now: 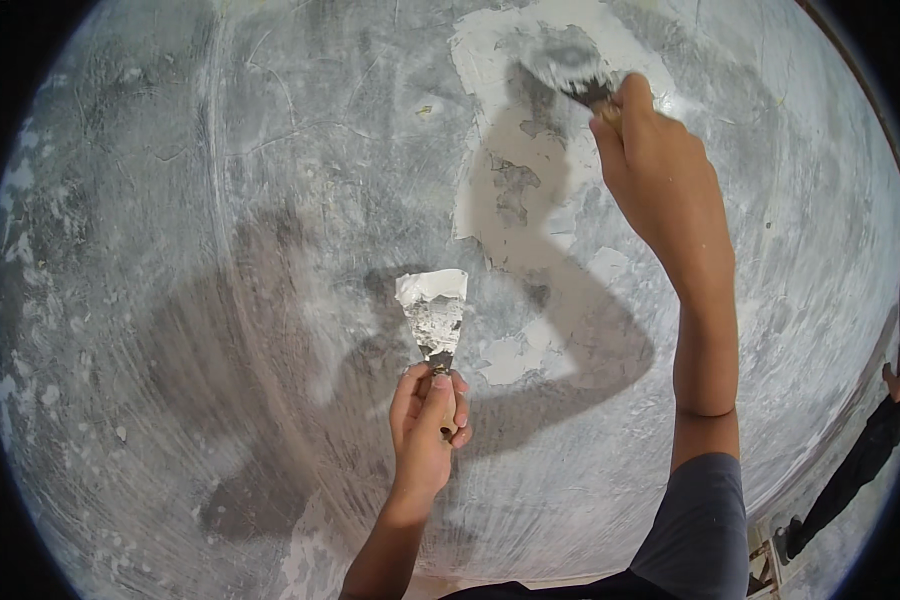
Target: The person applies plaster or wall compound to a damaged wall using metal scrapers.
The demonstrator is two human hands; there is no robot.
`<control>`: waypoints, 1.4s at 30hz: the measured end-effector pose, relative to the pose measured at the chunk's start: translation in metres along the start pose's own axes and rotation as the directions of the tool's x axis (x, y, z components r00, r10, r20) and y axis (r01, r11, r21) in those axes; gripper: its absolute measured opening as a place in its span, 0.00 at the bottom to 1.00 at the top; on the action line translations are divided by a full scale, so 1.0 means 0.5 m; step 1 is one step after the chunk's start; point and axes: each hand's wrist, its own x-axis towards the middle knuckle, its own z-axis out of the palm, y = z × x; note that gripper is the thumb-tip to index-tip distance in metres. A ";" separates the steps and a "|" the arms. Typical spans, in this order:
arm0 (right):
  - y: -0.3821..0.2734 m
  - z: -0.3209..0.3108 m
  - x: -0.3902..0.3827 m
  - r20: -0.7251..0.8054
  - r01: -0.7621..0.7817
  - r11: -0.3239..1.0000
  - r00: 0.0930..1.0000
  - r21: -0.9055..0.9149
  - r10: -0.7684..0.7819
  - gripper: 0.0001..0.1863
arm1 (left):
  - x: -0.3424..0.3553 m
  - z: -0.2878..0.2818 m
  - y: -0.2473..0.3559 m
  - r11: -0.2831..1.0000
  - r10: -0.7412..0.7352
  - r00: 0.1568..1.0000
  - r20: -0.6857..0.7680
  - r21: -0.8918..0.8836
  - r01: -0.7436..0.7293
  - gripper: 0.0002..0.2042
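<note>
My left hand (428,425) is closed round the wooden handle of a putty knife (436,318), held upright in front of the wall. White putty (438,284) coats its blade, thickest along the top edge. Higher up and to the right, my right hand (662,165) grips a second putty knife (588,90) by its handle. That blade is tilted against the grey wall (310,200), over a pale patch of putty (490,65). Part of the right-hand handle is hidden by my fingers.
Bare grey spots (515,190) show through the putty below my right hand. Shadows of my arms fall across the wall. At the far right edge, another person's dark-clothed leg (855,465) and hand are visible near a frame (765,560) at the lower right.
</note>
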 end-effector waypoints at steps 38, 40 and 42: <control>0.057 -0.020 0.083 -0.087 0.329 0.930 0.944 0.166 -0.319 0.13 | 0.158 0.091 0.146 0.973 0.222 0.970 0.102 0.036 -0.227 0.08; 0.052 0.044 0.108 -0.218 0.303 0.951 0.934 0.058 -0.284 0.13 | 0.158 0.110 0.137 0.976 0.213 0.972 0.101 0.027 -0.216 0.08; 0.046 0.088 0.103 -0.198 0.265 0.964 0.946 0.027 -0.255 0.13 | 0.156 0.125 0.132 0.977 0.214 0.969 0.125 -0.008 -0.215 0.08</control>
